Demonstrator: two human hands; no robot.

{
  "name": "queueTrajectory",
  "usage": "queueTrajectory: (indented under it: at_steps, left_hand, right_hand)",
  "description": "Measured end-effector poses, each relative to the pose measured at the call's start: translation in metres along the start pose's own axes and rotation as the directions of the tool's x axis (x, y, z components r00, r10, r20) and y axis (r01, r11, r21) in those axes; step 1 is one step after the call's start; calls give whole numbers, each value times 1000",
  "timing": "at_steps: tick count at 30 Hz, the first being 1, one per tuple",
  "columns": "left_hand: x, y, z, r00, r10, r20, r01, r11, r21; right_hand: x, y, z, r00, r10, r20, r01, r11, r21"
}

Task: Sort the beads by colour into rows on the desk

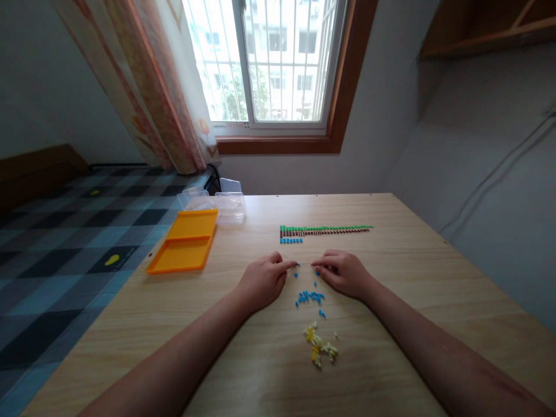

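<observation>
My left hand (267, 280) rests on the table with its index finger stretched out and the others curled. Its fingertip touches or nearly touches a small blue piece (297, 264). Across from it, my right hand (343, 272) has fingers apart, one tip beside another blue piece (317, 274). Beyond the hands lie a row of green pieces (324, 228), a row of dark brown pieces (321, 233) and a short row of blue pieces (291, 241). Between my forearms is a loose pile of blue pieces (310, 297); nearer me is a yellow and cream pile (319, 344).
An orange tray (190, 237) with two sections lies at the table's left edge. Behind it stand clear plastic boxes (230, 207). A bed with a checked cover (65, 243) adjoins the left side. A window (282, 63) and wall are beyond the wooden table (417, 260).
</observation>
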State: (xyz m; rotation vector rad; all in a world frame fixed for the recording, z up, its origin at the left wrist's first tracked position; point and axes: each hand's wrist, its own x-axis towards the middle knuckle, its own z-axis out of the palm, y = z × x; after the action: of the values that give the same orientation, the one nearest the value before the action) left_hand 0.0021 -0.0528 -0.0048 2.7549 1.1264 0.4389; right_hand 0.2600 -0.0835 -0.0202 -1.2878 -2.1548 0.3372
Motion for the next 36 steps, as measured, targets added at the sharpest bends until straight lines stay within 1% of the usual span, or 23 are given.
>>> queueTrajectory:
  at_steps: [5,11,15,19,22,25,28,31,33,36]
  left_hand:
    - [3,5,-2,999,-35,1,35,999,36]
    - [4,7,-2,998,-67,7,67,996,54]
    - [11,9,-1,995,-101,3,101,992,75]
    - [19,9,1,983,-181,-22,182,983,24]
    - [21,6,2,970,-235,-57,232,972,-45]
    - [20,3,2,977,-210,-46,206,976,-73]
    - [18,2,3,983,-184,-29,181,981,-77]
    - [17,0,3,983,-181,-28,179,980,-84]
    - [17,0,3,983,-181,-23,178,980,-92]
    - [17,0,3,984,-179,-15,176,979,-99]
  right_hand:
    - [8,1,0,1000,18,6,-18,1000,8]
    - [33,7,7,1000,-9,23,9,1000,16]
    - [46,11,11,1000,-9,20,8,1000,25]
    - [44,10,8,999,-33,23,31,996,78]
    - [37,5,6,994,-76,78,66,990,126]
    - [33,1,5,987,-120,110,105,986,131]
    - [35,1,6,983,-147,109,140,988,71]
    - [38,8,7,990,-121,72,124,992,-29]
    - [41,14,7,997,-71,37,74,994,-83]
    - [44,23,7,1000,14,-9,-15,993,-119]
